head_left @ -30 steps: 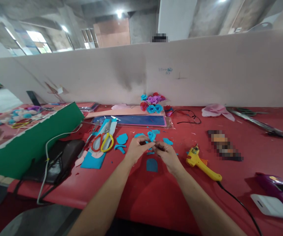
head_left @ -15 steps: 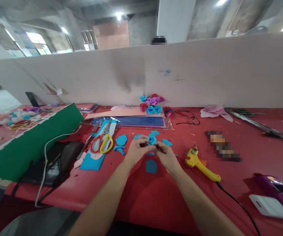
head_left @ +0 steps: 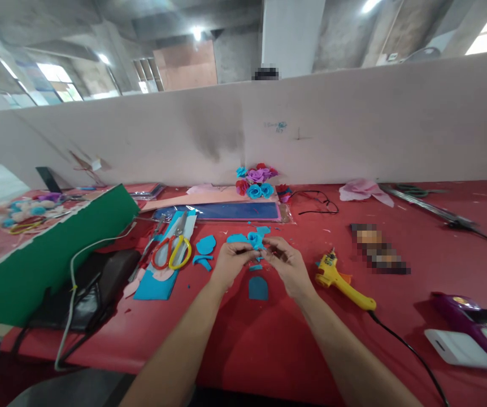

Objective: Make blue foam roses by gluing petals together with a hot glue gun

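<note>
left hand (head_left: 231,264) and right hand (head_left: 286,265), fingers (head_left: 239,247) pinched narrow, hold a blue flower (head_left: 255,239) between them above a red table (head_left: 264,342); a yellow glue gun (head_left: 346,286) lies to the right, scissors (head_left: 179,254) to the left.

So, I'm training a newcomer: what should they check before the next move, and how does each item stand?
1. Bright blue curled-petal flower secured by the left hand's and right hand's fingertip grip: ok.
2. Yellow pistol-shaped glue gun lying apart from both hands: ok.
3. Glue gun hot: cannot tell.
4. Red-and-yellow-handled metal scissors apart from both hands: ok.
5. Flat, arch-shaped dark blue piece uncovered: ok.
6. Red tabletop free of scraps: not ok.
</note>
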### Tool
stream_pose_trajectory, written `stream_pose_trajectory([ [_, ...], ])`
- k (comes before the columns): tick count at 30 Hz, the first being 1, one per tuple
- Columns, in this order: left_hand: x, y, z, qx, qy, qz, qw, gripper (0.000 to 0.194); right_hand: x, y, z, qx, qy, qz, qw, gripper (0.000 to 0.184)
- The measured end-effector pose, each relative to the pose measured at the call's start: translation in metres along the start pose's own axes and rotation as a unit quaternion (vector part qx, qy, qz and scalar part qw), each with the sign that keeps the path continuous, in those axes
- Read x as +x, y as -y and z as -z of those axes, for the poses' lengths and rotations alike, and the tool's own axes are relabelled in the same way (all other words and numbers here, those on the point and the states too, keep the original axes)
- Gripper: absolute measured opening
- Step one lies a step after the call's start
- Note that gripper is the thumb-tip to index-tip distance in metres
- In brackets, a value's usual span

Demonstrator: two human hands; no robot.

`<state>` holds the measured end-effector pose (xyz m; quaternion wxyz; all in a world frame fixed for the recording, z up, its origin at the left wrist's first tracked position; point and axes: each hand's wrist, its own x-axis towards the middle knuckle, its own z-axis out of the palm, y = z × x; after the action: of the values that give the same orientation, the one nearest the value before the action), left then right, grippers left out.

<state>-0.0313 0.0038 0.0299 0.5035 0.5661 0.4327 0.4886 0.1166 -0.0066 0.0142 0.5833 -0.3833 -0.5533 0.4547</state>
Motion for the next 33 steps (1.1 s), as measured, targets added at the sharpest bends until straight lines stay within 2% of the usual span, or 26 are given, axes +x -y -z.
stream_pose_trajectory([
  [2,0.0,0.001,-0.001,0.006,0.003,0.001,1.0,0.023,0.0,0.001,0.001,0.007,0.008,0.005,1.0,0.024],
  [6,0.0,0.008,-0.002,0.009,0.017,-0.002,1.0,0.02,0.001,0.001,0.001,0.003,0.015,0.014,1.0,0.011],
  [11,0.001,0.014,-0.003,-0.002,0.037,-0.024,0.999,0.015,0.0,0.006,-0.001,0.032,0.025,0.012,0.999,0.008],
  [18,-0.001,0.005,-0.001,0.039,0.036,-0.119,0.992,0.013,0.0,0.009,-0.001,0.066,0.044,0.009,0.997,0.006],
  [22,-0.002,0.001,-0.001,0.054,0.013,-0.131,0.99,0.015,-0.001,0.009,0.0,0.049,0.059,0.011,0.997,0.012],
  [25,-0.003,-0.001,-0.002,0.034,-0.013,-0.126,0.991,0.016,-0.002,0.007,-0.001,0.051,0.04,-0.006,0.998,0.016],
  [30,-0.001,0.001,-0.001,0.038,-0.074,-0.095,0.992,0.009,0.001,0.0,0.0,0.029,-0.056,-0.041,0.997,0.02],
  [33,0.003,0.007,0.002,0.038,-0.098,-0.098,0.99,0.006,0.003,-0.004,0.003,0.015,-0.095,-0.081,0.992,0.03],
])
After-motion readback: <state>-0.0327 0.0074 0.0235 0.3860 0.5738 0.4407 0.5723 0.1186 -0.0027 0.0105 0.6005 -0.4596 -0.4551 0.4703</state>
